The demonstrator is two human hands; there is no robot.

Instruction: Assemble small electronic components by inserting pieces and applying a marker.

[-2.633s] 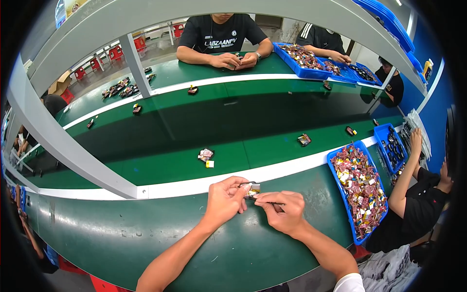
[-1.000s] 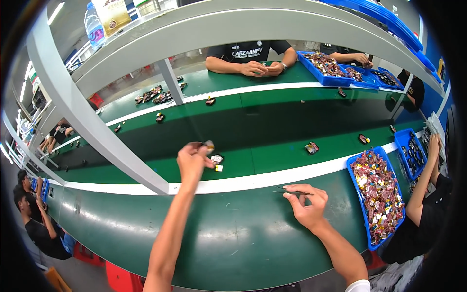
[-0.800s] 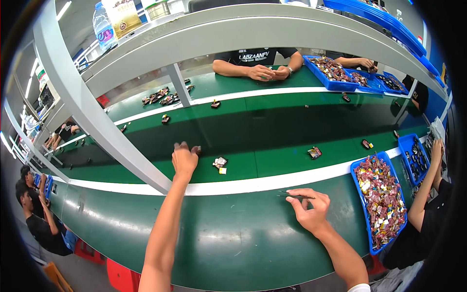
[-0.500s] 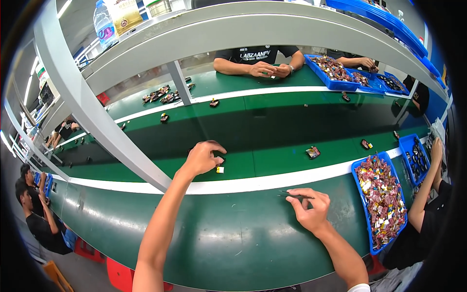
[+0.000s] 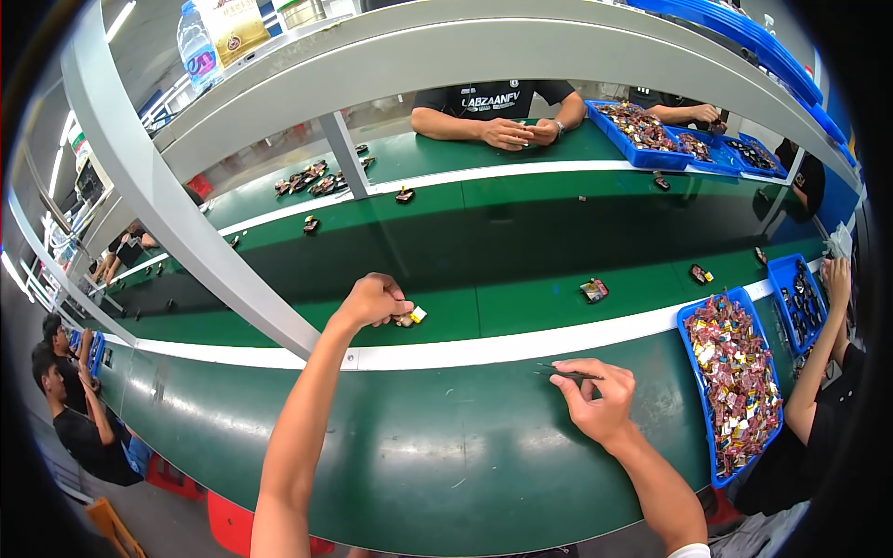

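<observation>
Over the near side of the green conveyor belt (image 5: pixel 446 314), my left hand (image 5: pixel 374 300) is closed, its fingertips pinching a small electronic part (image 5: pixel 416 316) with a white and yellow tab. The rest of that part is hidden behind the fingers. My right hand (image 5: pixel 600 398) hovers above the green worktable (image 5: pixel 409 446), gripping dark thin tweezers (image 5: pixel 575 375) whose tips point left and have nothing between them. Farther right on the belt lie two more small parts, one with a pale label (image 5: pixel 593 291) and a dark one with a yellow tab (image 5: pixel 700 273).
At right stands a blue tray (image 5: pixel 684 325) heaped with small wired parts, beside a smaller blue tray (image 5: pixel 775 279) of black pieces. A grey post (image 5: pixel 186 195) rises left of my left arm. Co-workers sit across the belt, at right and at far left.
My left hand has shifted slightly left and its fingers have closed on the part, tilting it. The loose belt parts have drifted a little left. My right hand barely moved.
</observation>
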